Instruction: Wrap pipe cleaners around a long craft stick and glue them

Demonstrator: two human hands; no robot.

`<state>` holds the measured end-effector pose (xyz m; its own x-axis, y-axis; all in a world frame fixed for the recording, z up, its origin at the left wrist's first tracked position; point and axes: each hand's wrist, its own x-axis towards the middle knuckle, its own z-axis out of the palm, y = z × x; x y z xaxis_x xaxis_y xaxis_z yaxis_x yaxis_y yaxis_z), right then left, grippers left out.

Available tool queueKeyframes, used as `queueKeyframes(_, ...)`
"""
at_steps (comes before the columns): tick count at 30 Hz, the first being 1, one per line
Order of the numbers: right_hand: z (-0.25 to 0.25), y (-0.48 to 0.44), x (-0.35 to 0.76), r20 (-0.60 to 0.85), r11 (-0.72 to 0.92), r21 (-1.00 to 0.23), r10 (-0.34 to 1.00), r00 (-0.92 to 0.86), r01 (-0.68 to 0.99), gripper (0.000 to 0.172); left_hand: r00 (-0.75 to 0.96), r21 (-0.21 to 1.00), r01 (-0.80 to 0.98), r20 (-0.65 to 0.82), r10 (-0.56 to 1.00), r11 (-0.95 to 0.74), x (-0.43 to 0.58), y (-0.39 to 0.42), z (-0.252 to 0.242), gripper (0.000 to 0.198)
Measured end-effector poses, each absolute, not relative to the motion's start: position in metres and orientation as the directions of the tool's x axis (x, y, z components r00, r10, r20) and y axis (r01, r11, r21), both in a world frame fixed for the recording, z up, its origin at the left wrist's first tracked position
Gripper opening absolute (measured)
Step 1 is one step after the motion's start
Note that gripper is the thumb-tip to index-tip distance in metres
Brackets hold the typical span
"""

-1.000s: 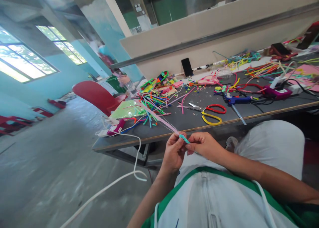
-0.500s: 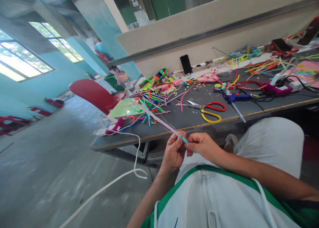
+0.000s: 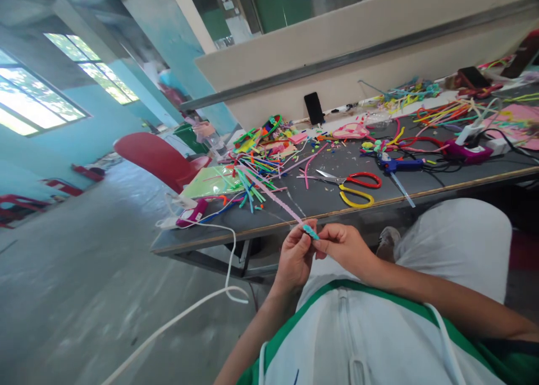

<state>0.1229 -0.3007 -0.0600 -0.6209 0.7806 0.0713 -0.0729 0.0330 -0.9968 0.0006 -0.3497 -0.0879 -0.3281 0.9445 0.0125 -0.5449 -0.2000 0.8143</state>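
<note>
My left hand (image 3: pixel 297 253) is closed in a pinch round a pink pipe cleaner (image 3: pixel 275 200), which sticks out up and to the left over the table edge. A turquoise pipe cleaner (image 3: pixel 310 232) is wound round the pink one's near end, between my two hands. My right hand (image 3: pixel 345 246) pinches the lower end of the turquoise piece, its fingertips close to those of my left. Beyond the hands, scissors (image 3: pixel 348 184) with one red and one yellow handle lie open on the grey table (image 3: pixel 290 205).
A blue glue gun (image 3: pixel 402 165) rests right of the scissors, its stick over the edge. Cut pipe cleaners (image 3: pixel 256 174) are heaped at left by a purple power strip (image 3: pixel 191 212). A white cable (image 3: pixel 181 317) hangs to the floor. A phone (image 3: pixel 314 109) leans at the back.
The turquoise winding between my hands looks thicker and plainer to see. My hands have barely shifted, and the pink pipe cleaner's far end has swung slightly right.
</note>
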Motion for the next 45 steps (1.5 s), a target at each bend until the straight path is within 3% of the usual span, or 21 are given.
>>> queueKeyframes(8, -0.071, -0.300, 0.121, 0.140, 0.182, -0.983, 0.823, -0.551, 0.022, 0.016, -0.398, 0.833, -0.496, 0.032, 0.917, -0.244, 0.001, -0.350, -0.091, 0.021)
queueKeyframes(16, -0.079, -0.299, 0.118, 0.069, 0.045, -0.997, 0.776, -0.627, -0.054, 0.020, -0.376, 0.844, -0.489, 0.024, 0.926, -0.220, 0.000, -0.349, -0.089, 0.019)
queueKeyframes(22, -0.081, -0.297, 0.117, 0.043, 0.022, -0.999, 0.767, -0.640, -0.040, 0.014, -0.288, 0.880, -0.469, -0.071, 0.955, -0.076, -0.007, -0.348, -0.091, 0.021)
queueKeyframes(27, -0.083, -0.298, 0.118, -0.017, -0.102, -0.992, 0.682, -0.731, -0.072, 0.014, -0.365, 0.899, -0.403, 0.017, 0.931, -0.174, -0.016, -0.347, -0.088, 0.013)
queueKeyframes(45, -0.104, -0.298, 0.117, -0.012, 0.005, -1.000, 0.812, -0.584, 0.027, 0.015, -0.492, 0.938, -0.241, 0.105, 0.864, -0.251, 0.003, -0.346, -0.086, 0.021)
